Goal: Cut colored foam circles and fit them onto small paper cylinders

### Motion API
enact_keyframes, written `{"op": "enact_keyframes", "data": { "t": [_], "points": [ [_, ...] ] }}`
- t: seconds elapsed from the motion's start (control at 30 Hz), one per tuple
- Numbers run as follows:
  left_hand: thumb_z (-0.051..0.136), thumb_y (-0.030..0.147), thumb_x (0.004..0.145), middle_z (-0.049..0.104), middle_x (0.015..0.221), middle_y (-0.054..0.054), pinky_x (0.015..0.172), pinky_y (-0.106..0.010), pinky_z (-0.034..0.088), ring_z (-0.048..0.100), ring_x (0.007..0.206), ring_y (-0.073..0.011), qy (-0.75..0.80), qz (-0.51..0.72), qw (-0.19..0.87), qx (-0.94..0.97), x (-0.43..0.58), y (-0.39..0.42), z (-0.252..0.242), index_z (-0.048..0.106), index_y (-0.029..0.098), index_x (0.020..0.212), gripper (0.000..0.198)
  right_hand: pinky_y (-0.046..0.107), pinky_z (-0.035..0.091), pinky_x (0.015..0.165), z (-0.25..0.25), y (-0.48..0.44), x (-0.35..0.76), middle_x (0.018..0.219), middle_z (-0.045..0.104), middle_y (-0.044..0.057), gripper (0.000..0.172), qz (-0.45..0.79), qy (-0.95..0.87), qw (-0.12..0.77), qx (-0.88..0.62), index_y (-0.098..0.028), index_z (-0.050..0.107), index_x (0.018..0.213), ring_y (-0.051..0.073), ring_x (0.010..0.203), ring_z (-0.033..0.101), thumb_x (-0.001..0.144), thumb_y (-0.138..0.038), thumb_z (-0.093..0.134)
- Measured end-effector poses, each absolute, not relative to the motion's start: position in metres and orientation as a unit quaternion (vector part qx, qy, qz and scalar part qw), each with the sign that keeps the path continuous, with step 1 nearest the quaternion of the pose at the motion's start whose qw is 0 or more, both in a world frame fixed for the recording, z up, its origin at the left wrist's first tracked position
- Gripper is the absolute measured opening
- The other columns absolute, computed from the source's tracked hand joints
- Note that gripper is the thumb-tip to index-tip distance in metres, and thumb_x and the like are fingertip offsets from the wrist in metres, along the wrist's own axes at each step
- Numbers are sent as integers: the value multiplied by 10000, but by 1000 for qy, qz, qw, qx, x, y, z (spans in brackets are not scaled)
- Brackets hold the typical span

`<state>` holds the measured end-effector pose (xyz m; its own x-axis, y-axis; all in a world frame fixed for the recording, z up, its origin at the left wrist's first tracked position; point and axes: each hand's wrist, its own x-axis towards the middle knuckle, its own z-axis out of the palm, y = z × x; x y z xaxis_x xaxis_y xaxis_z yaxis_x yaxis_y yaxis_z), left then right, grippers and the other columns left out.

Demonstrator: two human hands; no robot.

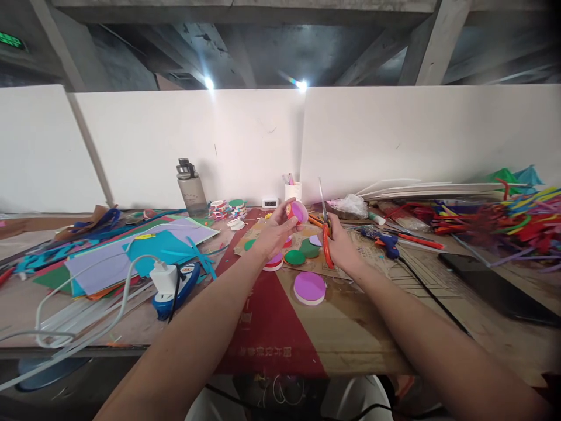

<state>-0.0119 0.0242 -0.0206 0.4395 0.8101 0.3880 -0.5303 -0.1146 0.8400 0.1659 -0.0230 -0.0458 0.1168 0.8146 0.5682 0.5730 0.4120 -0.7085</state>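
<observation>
My left hand [275,229] is raised over the table and grips a small round cup-like piece [297,211] with a purple face and a red rim. My right hand [340,241] is closed round the orange handles of a pair of scissors [325,225], whose blades point up and away. Below the hands lie foam discs on a sheet of cardboard: a large purple one with a white edge [310,287], two green ones [302,253], and a small pale purple one [315,240].
Coloured foam sheets [131,254], a white charger and cables [163,277] and a glue gun [182,286] lie to the left. A water bottle [191,188], a pen cup [293,190] and small rolls stand at the back. Pipe cleaners [517,222] and a dark phone [491,283] are on the right.
</observation>
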Motion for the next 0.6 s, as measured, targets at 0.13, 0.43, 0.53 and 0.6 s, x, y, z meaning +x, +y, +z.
{"op": "enact_keyframes", "data": {
  "t": [0.13,0.43,0.53,0.6],
  "points": [
    [821,219,716,630,1158,-24,845,-280,494,598,962,-136,122,559,620,537,-16,32,-18,603,304,1310,639,352,468,807,-41,-26,168,1028,711,116,432,77,-657,442,-607,-162,586,1267,238,885,633,862,-288,507],
    [833,179,673,632,1183,-7,981,-307,488,616,1090,-157,97,670,551,488,-47,66,-3,582,367,1293,695,280,446,710,-34,-30,171,939,741,80,351,37,-664,422,-616,-181,678,1153,212,801,647,897,-362,522],
    [858,196,637,623,1202,-15,971,-312,492,614,1088,-165,105,659,546,507,-45,67,-7,570,360,1306,746,275,445,704,-35,-30,171,931,746,82,348,35,-669,411,-618,-178,689,1143,211,799,650,896,-355,519],
    [873,210,617,623,1187,-19,952,-320,499,617,1053,-164,114,639,555,520,-39,63,-11,585,334,1281,733,277,446,710,-36,-30,171,926,750,86,360,36,-671,404,-621,-176,689,1157,214,800,654,892,-355,524]
  ]
}}
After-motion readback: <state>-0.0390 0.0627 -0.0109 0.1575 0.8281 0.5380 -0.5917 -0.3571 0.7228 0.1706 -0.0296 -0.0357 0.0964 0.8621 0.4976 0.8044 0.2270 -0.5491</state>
